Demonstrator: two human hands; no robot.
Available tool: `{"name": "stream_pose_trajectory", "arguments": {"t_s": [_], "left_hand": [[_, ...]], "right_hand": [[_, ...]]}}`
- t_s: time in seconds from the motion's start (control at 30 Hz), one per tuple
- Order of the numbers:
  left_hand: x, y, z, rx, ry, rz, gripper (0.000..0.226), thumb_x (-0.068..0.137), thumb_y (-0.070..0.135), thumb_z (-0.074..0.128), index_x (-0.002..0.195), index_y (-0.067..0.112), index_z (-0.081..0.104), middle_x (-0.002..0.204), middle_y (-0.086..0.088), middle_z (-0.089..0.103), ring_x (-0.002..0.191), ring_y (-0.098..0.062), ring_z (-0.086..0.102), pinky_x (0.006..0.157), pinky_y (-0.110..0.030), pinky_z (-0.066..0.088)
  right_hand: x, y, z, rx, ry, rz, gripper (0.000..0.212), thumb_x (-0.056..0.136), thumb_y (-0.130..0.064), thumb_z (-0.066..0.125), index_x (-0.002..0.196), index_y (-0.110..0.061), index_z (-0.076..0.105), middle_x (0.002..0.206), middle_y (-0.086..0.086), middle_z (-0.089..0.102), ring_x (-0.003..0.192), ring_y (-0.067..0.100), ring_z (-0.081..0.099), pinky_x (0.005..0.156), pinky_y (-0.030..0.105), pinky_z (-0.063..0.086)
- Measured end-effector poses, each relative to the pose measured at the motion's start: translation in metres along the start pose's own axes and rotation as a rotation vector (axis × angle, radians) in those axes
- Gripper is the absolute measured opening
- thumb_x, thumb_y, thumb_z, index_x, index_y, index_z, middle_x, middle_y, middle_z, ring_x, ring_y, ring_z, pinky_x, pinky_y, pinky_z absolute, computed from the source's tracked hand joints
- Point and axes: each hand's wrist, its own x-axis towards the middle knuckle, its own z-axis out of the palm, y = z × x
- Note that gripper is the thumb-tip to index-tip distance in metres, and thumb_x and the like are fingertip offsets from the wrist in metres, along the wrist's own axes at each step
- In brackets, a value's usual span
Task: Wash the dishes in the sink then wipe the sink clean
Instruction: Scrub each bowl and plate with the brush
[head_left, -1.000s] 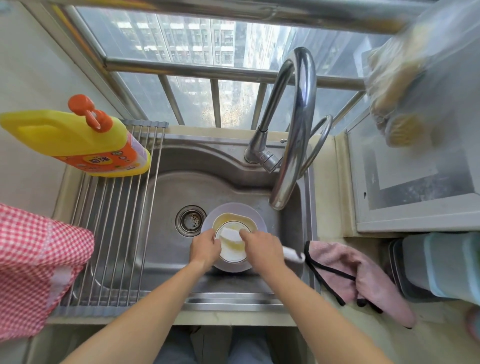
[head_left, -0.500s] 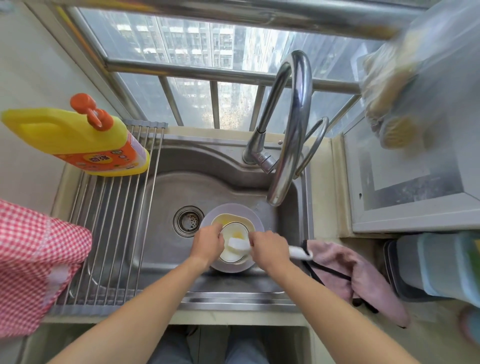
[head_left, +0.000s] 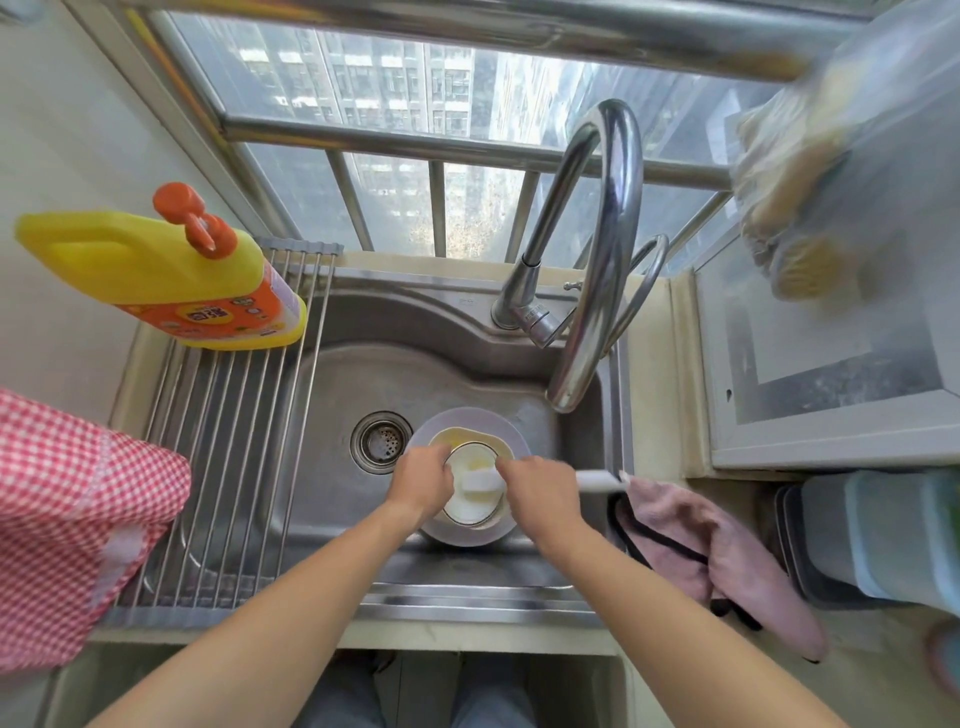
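The sink (head_left: 363, 374) holds a purple plate (head_left: 506, 431). A pink cloth (head_left: 727, 561) lies on the surface (head_left: 649, 415) beside it.

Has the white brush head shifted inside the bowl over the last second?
Yes. The brush head, held by the right hand, has slid from the bowl's drain-side rim toward its near side, away from the faucet.

A yellow detergent bottle (head_left: 156, 275) (orange cap) lies on the roll-up rack (head_left: 228, 467); checked cloth (head_left: 67, 519) beside.
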Motion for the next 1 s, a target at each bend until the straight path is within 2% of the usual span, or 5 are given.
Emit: {"name": "stream_pose_trajectory", "arguments": {"t_s": [0.17,0.3,0.47,0.67,1.0], "left_hand": [[0.002,-0.009,-0.005,-0.103,-0.045,-0.083,0.022,0.087,0.008,0.051,0.068,0.013,0.041,0.085,-0.021,0.067,0.086,-0.041,0.059,0.066,-0.039,0.038],[-0.001,-0.003,0.000,-0.144,0.030,-0.127,0.025,0.087,0.010,0.052,0.065,0.014,0.040,0.079,-0.020,0.065,0.079,-0.041,0.056,0.061,-0.039,0.033],[-0.006,-0.006,0.002,-0.226,0.102,-0.226,0.031,0.092,0.015,0.057,0.065,0.015,0.041,0.072,-0.012,0.062,0.075,-0.036,0.054,0.061,-0.035,0.033],[-0.018,-0.011,0.017,-0.316,0.052,-0.275,0.008,0.094,0.022,0.057,0.098,0.016,0.055,0.088,-0.009,0.063,0.086,-0.037,0.060,0.067,-0.036,0.040],[-0.017,0.001,0.014,-0.328,0.071,-0.345,0.064,0.079,-0.007,0.043,0.129,0.028,0.066,0.117,-0.010,0.069,0.105,-0.034,0.062,0.083,-0.034,0.050]], "right_hand": [[-0.004,0.004,0.009,-0.182,0.045,-0.157,0.034,0.057,-0.014,0.088,0.080,-0.019,0.064,0.061,0.003,0.056,0.049,0.026,0.056,0.049,0.033,0.035],[-0.020,-0.009,0.002,0.206,-0.225,0.113,0.022,0.087,-0.005,0.054,0.103,-0.021,0.057,0.097,0.009,0.065,0.089,0.035,0.064,0.066,0.035,0.040],[-0.006,-0.003,-0.005,0.806,-0.434,0.383,0.014,0.080,-0.011,0.055,0.075,-0.022,0.062,0.075,0.002,0.068,0.065,0.021,0.061,0.057,0.028,0.050],[-0.010,-0.021,-0.005,0.128,-0.126,0.092,0.030,0.092,0.001,0.046,0.114,-0.020,0.049,0.104,0.008,0.063,0.098,0.036,0.063,0.070,0.036,0.035],[-0.016,-0.014,0.008,0.314,-0.201,0.158,0.017,0.085,-0.013,0.055,0.092,-0.024,0.065,0.095,0.004,0.067,0.090,0.034,0.065,0.067,0.032,0.039]]}}
